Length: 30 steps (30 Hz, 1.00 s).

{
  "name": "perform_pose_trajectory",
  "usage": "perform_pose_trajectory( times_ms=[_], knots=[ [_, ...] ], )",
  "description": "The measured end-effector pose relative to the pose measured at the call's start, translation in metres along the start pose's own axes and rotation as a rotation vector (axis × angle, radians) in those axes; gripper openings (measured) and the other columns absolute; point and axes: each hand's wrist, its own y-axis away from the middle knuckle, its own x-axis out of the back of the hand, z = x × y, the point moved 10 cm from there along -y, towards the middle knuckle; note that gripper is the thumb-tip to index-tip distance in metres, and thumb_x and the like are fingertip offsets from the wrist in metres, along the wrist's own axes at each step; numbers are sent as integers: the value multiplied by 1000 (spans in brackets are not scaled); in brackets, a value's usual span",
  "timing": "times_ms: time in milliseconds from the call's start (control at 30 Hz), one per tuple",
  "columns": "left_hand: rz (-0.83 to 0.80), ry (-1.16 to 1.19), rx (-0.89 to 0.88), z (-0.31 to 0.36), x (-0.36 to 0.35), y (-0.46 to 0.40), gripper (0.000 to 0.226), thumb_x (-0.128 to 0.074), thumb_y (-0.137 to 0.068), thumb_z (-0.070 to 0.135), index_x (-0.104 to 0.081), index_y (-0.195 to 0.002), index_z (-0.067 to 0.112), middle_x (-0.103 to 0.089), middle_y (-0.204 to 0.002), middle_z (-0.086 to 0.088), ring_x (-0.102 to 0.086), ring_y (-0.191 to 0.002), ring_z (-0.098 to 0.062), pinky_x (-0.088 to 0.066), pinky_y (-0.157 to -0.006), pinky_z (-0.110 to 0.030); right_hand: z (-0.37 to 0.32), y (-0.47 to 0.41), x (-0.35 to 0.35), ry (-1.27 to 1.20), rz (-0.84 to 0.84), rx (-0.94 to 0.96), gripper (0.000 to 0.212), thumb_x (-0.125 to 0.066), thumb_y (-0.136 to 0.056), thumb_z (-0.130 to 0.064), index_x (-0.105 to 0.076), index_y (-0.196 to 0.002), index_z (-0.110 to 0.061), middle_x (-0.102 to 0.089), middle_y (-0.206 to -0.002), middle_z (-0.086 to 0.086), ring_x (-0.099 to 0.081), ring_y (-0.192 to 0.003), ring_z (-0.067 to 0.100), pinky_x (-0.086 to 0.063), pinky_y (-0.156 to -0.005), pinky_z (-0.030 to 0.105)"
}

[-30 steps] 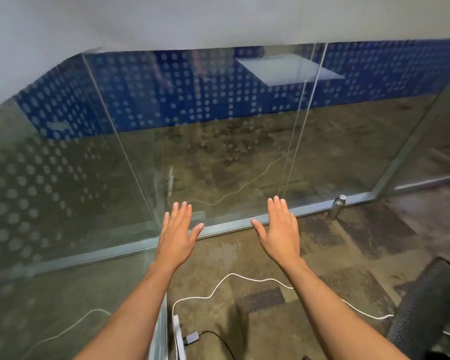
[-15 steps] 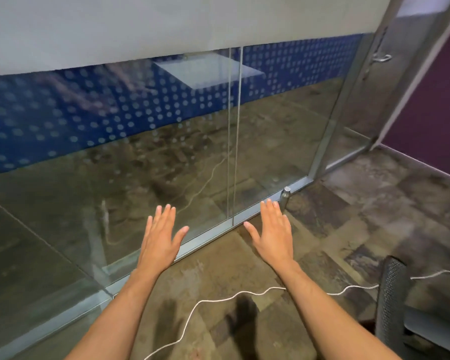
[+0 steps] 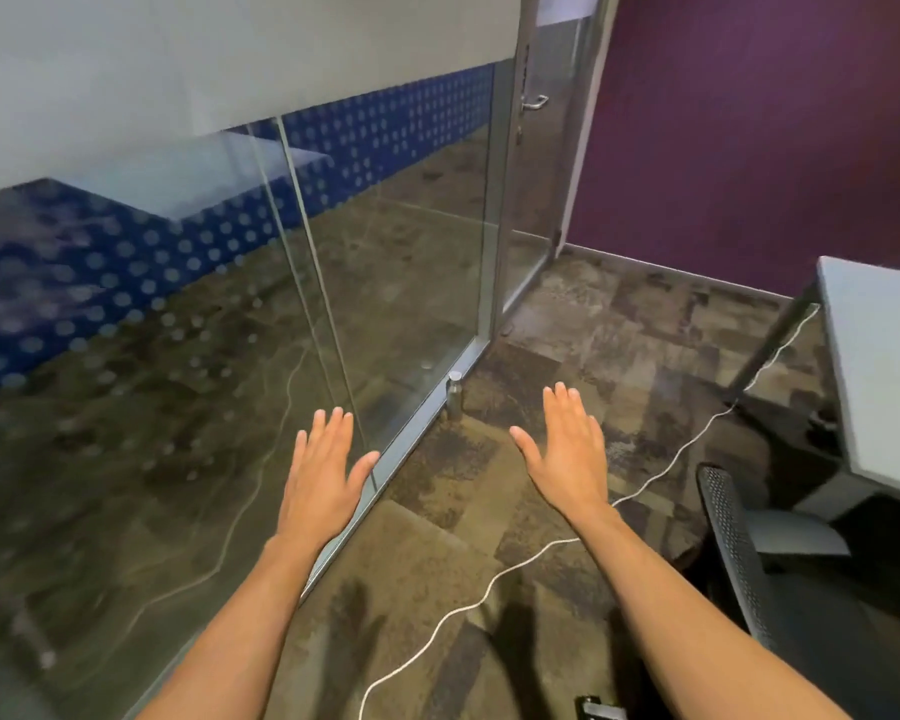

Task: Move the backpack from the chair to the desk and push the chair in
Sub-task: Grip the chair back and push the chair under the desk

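Note:
My left hand [image 3: 323, 475] and my right hand [image 3: 567, 454] are stretched out in front of me, palms down, fingers spread, holding nothing. At the lower right stands a black mesh office chair [image 3: 733, 553], its back edge-on to me, an arm's reach right of my right hand. The light grey desk [image 3: 874, 366] juts in from the right edge, beyond the chair. No backpack is in view; the chair's seat is mostly cut off by the frame.
A glass partition [image 3: 230, 356] runs along the left, ending at a glass door [image 3: 533, 200] with a metal handle. A metal floor stop [image 3: 454, 389] stands by its base. A white cable [image 3: 489, 589] snakes over the carpet. A purple wall [image 3: 749, 122] is behind the desk.
The view has swung right: the glass wall slid left, and the door, purple wall, desk and more of the chair came into view. Both hands stay open and outstretched.

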Motion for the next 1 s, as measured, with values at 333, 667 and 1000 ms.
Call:
perform_pose_trajectory(
  times_ms=[333, 667, 1000],
  knots=[
    [-136, 70, -260, 77, -57, -65, 71, -37, -98, 52, -21, -153, 11, -18, -163, -3, 1, -151, -15, -1, -123, -40, 86, 6, 37, 32, 129, -290, 76, -38, -95, -60, -22, -153, -13, -18, -162, 7, -9, -150, 21, -17, -119, 48],
    [-226, 120, -572, 212, -114, -106, 72, -37, -96, 55, -25, -153, 12, -19, -163, -5, 5, -147, -11, -2, -123, -40, 179, 43, 95, 95, 239, -531, 77, -32, -96, -62, -18, -154, -13, -13, -164, 6, -5, -151, 20, -16, -119, 47],
    [-370, 224, -900, 351, -162, -71, 76, -29, -94, 63, -20, -154, 16, -14, -164, -1, 7, -150, -12, 3, -122, -35, 243, 139, 144, 172, 354, -817, 75, -33, -96, -61, -22, -153, -15, -15, -163, 5, -5, -150, 19, -13, -119, 44]
  ],
)
